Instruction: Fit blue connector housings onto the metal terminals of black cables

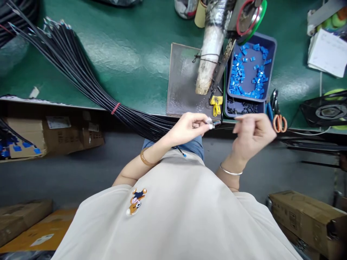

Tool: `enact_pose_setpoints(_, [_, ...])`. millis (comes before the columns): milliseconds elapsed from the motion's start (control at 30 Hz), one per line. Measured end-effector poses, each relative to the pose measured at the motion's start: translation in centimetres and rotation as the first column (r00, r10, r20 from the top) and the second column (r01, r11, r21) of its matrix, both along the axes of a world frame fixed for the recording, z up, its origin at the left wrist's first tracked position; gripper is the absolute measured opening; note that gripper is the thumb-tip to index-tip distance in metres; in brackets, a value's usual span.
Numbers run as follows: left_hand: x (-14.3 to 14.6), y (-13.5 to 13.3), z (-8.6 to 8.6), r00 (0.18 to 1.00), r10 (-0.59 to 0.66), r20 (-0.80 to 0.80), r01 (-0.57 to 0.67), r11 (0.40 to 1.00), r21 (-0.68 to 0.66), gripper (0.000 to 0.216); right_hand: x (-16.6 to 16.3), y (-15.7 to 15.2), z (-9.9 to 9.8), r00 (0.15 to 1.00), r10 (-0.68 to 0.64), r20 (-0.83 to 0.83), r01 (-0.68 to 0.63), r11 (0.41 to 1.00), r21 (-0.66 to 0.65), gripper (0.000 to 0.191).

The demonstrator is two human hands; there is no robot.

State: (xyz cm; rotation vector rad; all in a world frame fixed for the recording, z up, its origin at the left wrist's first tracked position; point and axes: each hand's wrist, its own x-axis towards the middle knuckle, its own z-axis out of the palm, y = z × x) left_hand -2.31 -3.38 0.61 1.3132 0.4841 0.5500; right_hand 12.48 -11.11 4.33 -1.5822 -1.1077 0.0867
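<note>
From the head view, a left hand (pixel 191 125) pinches a cable end (pixel 217 123) at the green tabletop's (pixel 135 54) near edge, black cables (pixel 135 119) stretching toward 10 o'clock. At 3 o'clock, the blurred right hand's (pixel 255 133) grip cannot be told; blue connectors (pixel 237 74) lie at 2.

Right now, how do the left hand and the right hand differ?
The left hand pinches a cable end; the right hand is blurred, its hold unclear. The left hand has a brown bangle at its wrist, the right hand a silver bangle. Both are near the green table.
</note>
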Motion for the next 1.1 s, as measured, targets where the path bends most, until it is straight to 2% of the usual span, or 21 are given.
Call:
enact_pose_setpoints(33, [0.3,-0.2,-0.6,0.993,0.118,0.013,-0.117,0.991,-0.067,0.024,0.0,0.0,-0.6,1.000,0.023,-0.017,-0.024,0.996,-0.085,0.020])
enact_pose_setpoints(100, [0.7,-0.5,-1.5,0.969,0.246,0.026,-0.240,0.962,-0.132,0.026,0.0,0.2,-1.7,0.994,0.071,-0.081,-0.087,0.973,-0.212,0.016])
enact_pose_setpoints(167, [0.7,-0.5,-2.1,0.961,0.275,0.034,-0.268,0.953,-0.145,0.027,0.0,0.4,-2.8,0.980,0.117,-0.159,-0.158,0.947,-0.279,0.015])
enact_pose_setpoints(267, [0.6,-0.4,-2.4,0.956,0.291,0.041,-0.283,0.949,-0.137,0.028,-0.2,0.7,-3.8,0.955,0.164,-0.248,-0.237,0.924,-0.300,0.016])
enact_pose_setpoints(433, [0.9,-0.5,-2.8,0.944,0.325,0.061,-0.321,0.945,-0.066,0.022,-0.5,1.0,-4.1,0.941,0.170,-0.294,-0.252,0.929,-0.270,0.011])
enact_pose_setpoints(600, [1.2,-0.8,-3.5,0.918,0.390,0.074,-0.396,0.911,0.116,0.016,-0.6,0.9,-3.8,0.952,0.146,-0.268,-0.227,0.925,-0.304,0.010])
enact_pose_setpoints(767, [1.2,-1.1,-3.4,0.874,0.481,0.067,-0.458,0.771,0.443,0.011,-0.2,1.0,-4.3,0.929,0.133,-0.346,-0.240,0.927,-0.289,0.008])
enact_pose_setpoints(900, [1.3,-1.4,-3.2,0.845,0.530,0.072,-0.473,0.677,0.564,0.011,0.0,1.1,-5.1,0.899,0.125,-0.420,-0.251,0.932,-0.260,0.009])
enact_pose_setpoints(1000, [1.5,-1.7,-3.3,0.829,0.557,0.044,-0.487,0.683,0.544,0.012,-0.3,1.1,-5.4,0.932,0.124,-0.340,-0.221,0.939,-0.263,0.012])
enact_pose_setpoints(1033, [1.6,-1.8,-3.3,0.830,0.557,0.025,-0.490,0.706,0.511,0.012,-0.5,1.1,-5.4,0.961,0.122,-0.247,-0.188,0.945,-0.266,0.012])
enact_pose_setpoints(1100, [1.6,-1.7,-3.4,0.848,0.529,-0.011,-0.487,0.789,0.375,0.015,-0.9,1.1,-5.5,0.992,0.122,0.024,-0.112,0.960,-0.255,0.012])
